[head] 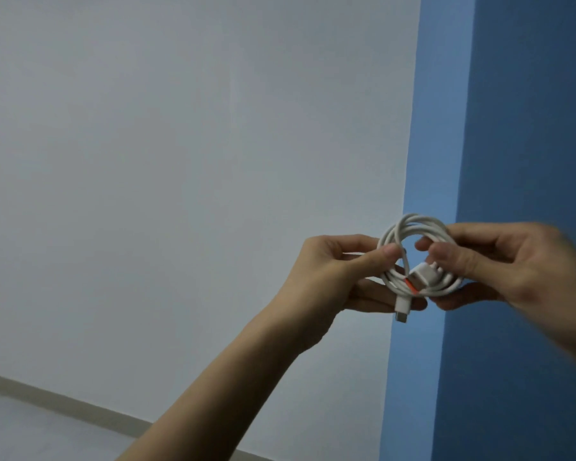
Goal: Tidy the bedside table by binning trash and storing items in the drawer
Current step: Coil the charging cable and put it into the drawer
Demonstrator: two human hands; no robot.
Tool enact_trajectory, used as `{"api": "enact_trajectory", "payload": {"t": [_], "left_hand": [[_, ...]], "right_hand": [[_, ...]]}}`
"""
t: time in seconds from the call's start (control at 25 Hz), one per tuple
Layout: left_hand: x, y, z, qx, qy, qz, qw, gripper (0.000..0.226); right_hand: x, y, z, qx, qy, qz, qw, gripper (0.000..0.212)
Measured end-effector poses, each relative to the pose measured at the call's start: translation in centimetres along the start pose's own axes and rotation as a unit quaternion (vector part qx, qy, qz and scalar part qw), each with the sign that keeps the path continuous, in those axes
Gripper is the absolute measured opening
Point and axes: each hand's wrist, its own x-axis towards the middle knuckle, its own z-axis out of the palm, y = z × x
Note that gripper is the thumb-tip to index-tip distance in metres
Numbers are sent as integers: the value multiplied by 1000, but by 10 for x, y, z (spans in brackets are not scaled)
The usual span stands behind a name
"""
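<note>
One coiled cable (413, 221), opposite edges pinched by hands: left hand (333, 274), right hand (499, 264); open air around.

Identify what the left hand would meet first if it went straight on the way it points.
The left hand points rightward, gripping the coiled white cable. Going on, it would probably meet the right hand first, which holds the coil's far side; depth is unclear.

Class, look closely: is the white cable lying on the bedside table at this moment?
No: the coiled white cable is held in the air between the left hand and right hand, with no table in view.
</note>
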Motion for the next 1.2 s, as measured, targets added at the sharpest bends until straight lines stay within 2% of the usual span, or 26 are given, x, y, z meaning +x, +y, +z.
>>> {"api": "enact_trajectory", "payload": {"t": [0.12,0.24,0.4,0.52,0.6,0.68,0.88,1.0,1.12,1.2], "left_hand": [[3,-2,7,-22,0,-8,1000,13],[5,-12,15,-45,-18,-45,998,16],[4,-45,35,-99,-60,-125,985,32],[1,-81,54,-227,-20,-192,955,37],[-2,-112,61,-305,24,-205,930,37],[-9,-147,72,-335,59,-232,911,36],[-57,-265,115,-307,104,-381,866,31],[-96,-342,143,-232,104,-474,843,29],[-134,-414,166,-182,116,-551,806,35],[-153,-459,176,-169,138,-587,779,37]], "right_hand": [[-3,-3,-4,23,24,7,999,20],[-12,3,-8,41,65,42,996,22],[-42,26,-21,43,93,132,986,22],[-75,55,-38,59,124,207,969,27],[-97,76,-48,74,140,250,955,28],[-126,100,-57,95,168,292,937,21],[-236,176,-58,150,239,429,858,18],[-311,223,-34,190,285,524,780,18],[-367,256,-6,226,316,597,702,17],[-389,271,4,226,318,617,683,17]]}}
